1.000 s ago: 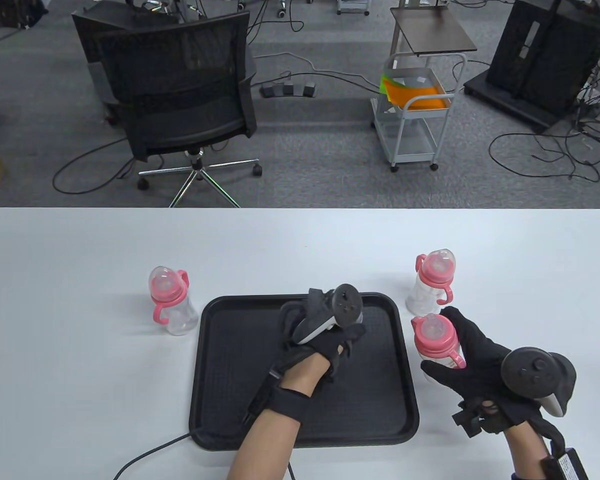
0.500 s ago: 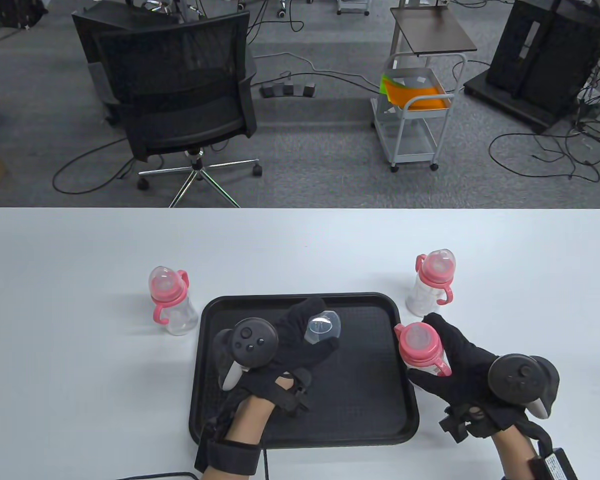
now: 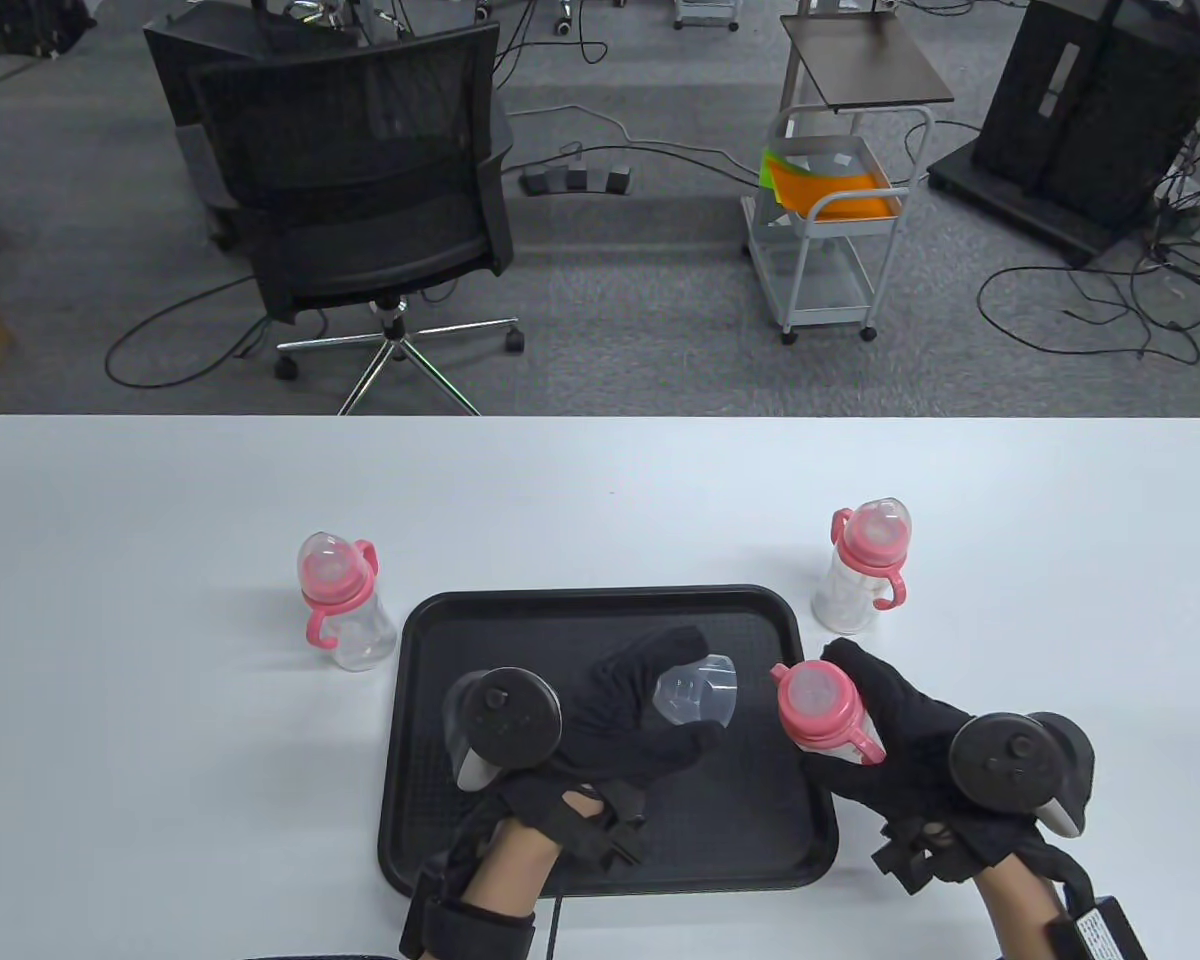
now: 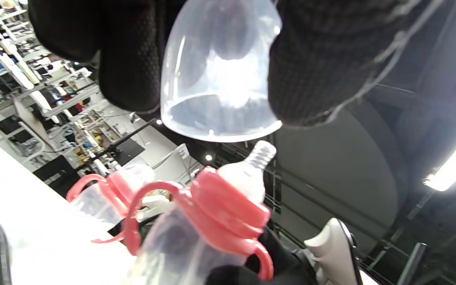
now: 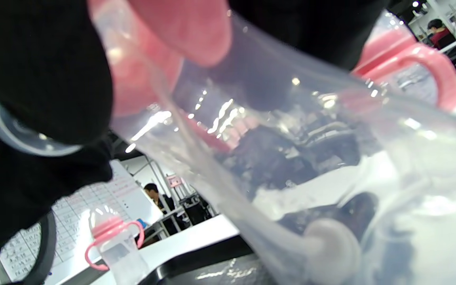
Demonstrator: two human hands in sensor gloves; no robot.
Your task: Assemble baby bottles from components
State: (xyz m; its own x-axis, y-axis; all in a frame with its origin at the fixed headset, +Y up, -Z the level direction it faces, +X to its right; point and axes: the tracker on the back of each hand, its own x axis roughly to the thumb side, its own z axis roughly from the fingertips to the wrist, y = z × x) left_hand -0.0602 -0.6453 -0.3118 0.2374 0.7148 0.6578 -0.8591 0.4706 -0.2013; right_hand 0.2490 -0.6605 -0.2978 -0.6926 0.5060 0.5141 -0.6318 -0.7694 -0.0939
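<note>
The left hand (image 3: 620,730) hovers over the middle of the black tray (image 3: 460,640), its fingers (image 4: 133,59) closed around a clear cap (image 3: 698,692). In the left wrist view the cap's open mouth faces the nipple of the bottle (image 3: 825,712) just beside it, with a small gap between them. The right hand (image 3: 910,740) grips that bottle by its clear body at the tray's right edge, the pink collar and handles sticking out toward the upper left of the frame. The bottle is tilted and held off the white surface (image 3: 600,490).

Two more bottles stand upright on the surface: the left bottle (image 3: 340,612), already capped, just beside the tray's upper left corner, and the right bottle (image 3: 862,565) near the tray's upper right corner, just above the right hand. The far half of the surface, up to its back edge, is bare. A black cable (image 3: 558,925) runs off the bottom edge under the left wrist.
</note>
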